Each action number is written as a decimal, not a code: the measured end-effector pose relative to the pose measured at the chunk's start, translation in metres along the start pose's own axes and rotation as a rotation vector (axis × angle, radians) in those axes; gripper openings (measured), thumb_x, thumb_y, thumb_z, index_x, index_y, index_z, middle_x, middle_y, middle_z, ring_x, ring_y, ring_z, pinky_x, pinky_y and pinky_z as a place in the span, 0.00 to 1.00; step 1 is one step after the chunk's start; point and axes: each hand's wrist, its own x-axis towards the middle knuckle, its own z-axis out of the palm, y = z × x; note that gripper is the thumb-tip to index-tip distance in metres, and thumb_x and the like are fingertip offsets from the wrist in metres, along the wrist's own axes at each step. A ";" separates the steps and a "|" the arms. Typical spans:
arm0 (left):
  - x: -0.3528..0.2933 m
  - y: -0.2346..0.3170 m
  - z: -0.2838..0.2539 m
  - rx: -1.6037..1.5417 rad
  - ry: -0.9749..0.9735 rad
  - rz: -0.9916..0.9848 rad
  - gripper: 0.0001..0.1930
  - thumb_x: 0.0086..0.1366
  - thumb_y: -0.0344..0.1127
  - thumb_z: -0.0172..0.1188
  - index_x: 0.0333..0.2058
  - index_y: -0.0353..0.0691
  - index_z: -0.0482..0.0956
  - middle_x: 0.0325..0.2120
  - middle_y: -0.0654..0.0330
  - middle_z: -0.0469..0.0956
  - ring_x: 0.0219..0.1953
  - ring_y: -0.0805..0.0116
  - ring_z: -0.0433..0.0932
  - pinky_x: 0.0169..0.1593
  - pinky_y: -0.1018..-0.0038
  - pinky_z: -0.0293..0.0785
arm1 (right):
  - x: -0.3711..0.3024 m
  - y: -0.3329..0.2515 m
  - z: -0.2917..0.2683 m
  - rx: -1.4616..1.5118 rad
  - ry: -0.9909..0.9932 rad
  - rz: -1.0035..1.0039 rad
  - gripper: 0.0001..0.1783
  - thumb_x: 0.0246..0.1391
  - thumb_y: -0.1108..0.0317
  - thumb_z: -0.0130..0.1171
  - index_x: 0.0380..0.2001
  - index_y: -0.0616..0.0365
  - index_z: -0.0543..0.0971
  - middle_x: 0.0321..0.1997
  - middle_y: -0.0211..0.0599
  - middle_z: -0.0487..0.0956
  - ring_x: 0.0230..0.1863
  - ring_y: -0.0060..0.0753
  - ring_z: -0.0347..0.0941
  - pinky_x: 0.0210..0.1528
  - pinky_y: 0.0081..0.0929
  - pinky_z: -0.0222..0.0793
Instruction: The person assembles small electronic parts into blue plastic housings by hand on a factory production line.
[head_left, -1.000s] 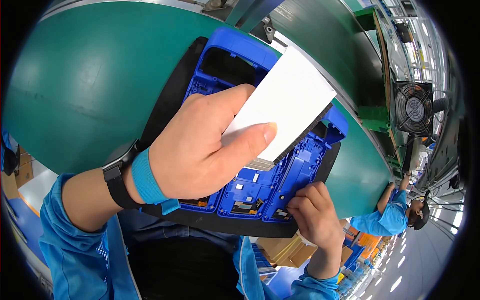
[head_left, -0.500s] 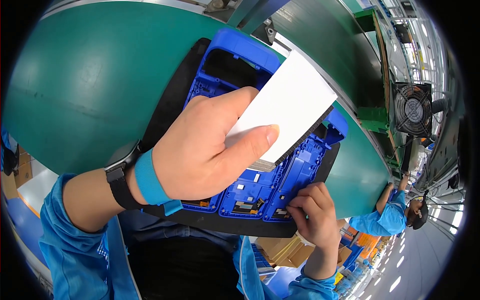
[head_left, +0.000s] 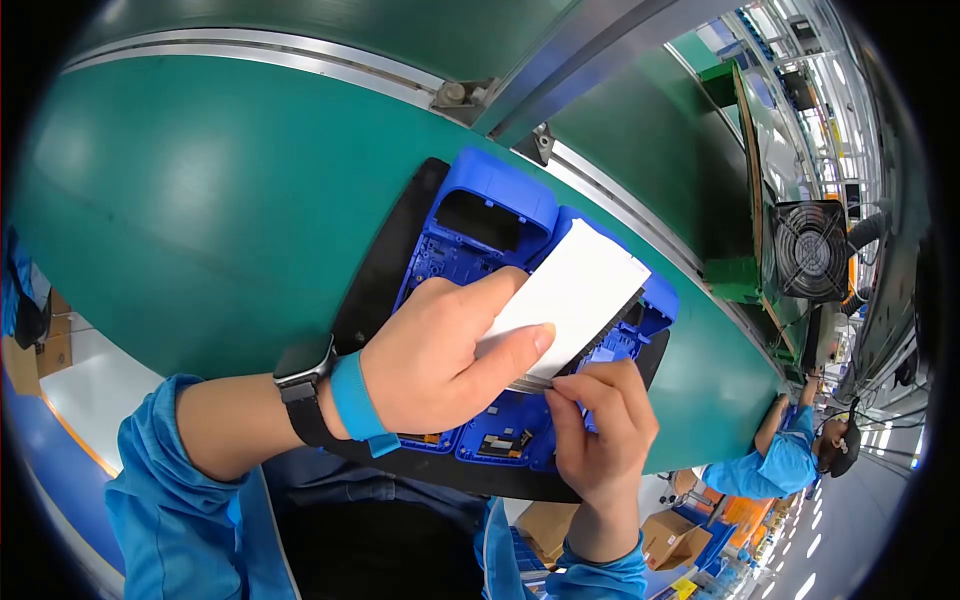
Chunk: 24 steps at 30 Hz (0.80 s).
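Observation:
My left hand (head_left: 435, 355), with a blue band and a dark watch at the wrist, is closed around a thick stack of white-topped sheets (head_left: 575, 290) with dark layers along its side. My right hand (head_left: 608, 425) pinches at the near lower end of that stack. Whatever lies between its fingertips is too small to make out. Beneath both hands, several blue plastic housings (head_left: 500, 187) sit side by side on a black mat (head_left: 372, 280). Small white pads and dark parts show inside them. The stack and my hands hide much of their middles.
The black mat lies on a green work surface (head_left: 220, 190). A metal rail (head_left: 610, 195) runs along its far side, with a post (head_left: 560, 65) rising there. At the right are a black fan (head_left: 812, 250) and a person in blue (head_left: 755, 465). Cardboard boxes (head_left: 672, 540) stand below.
My right hand has risen from the right-hand housing to the near end of the stack. My left hand still grips the stack. The whole view has shifted, so the housings appear lower.

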 end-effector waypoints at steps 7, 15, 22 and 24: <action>0.001 0.002 -0.002 0.002 0.012 -0.021 0.13 0.66 0.36 0.57 0.29 0.31 0.68 0.18 0.42 0.74 0.22 0.42 0.77 0.23 0.62 0.69 | 0.006 0.005 0.004 -0.015 -0.061 -0.027 0.12 0.39 0.84 0.67 0.30 0.61 0.78 0.30 0.39 0.76 0.28 0.37 0.72 0.29 0.27 0.67; 0.002 -0.006 0.003 -0.242 0.069 -0.067 0.14 0.66 0.37 0.56 0.36 0.27 0.74 0.24 0.45 0.78 0.25 0.49 0.79 0.30 0.67 0.73 | 0.004 0.008 0.008 -0.051 -0.003 -0.174 0.11 0.42 0.85 0.61 0.29 0.61 0.72 0.27 0.40 0.71 0.27 0.38 0.67 0.28 0.30 0.63; 0.006 -0.008 0.000 -0.135 0.149 -0.045 0.14 0.67 0.37 0.56 0.33 0.28 0.72 0.21 0.44 0.76 0.23 0.47 0.78 0.28 0.66 0.72 | -0.005 0.001 0.001 0.083 0.010 -0.132 0.13 0.39 0.85 0.64 0.30 0.63 0.74 0.28 0.40 0.71 0.26 0.39 0.67 0.26 0.30 0.63; 0.006 -0.007 0.000 -0.105 0.225 0.047 0.13 0.67 0.36 0.55 0.31 0.29 0.70 0.20 0.43 0.74 0.23 0.44 0.77 0.26 0.64 0.71 | -0.007 0.003 0.004 0.126 -0.097 -0.096 0.13 0.39 0.84 0.64 0.30 0.63 0.74 0.29 0.40 0.72 0.26 0.40 0.67 0.26 0.29 0.63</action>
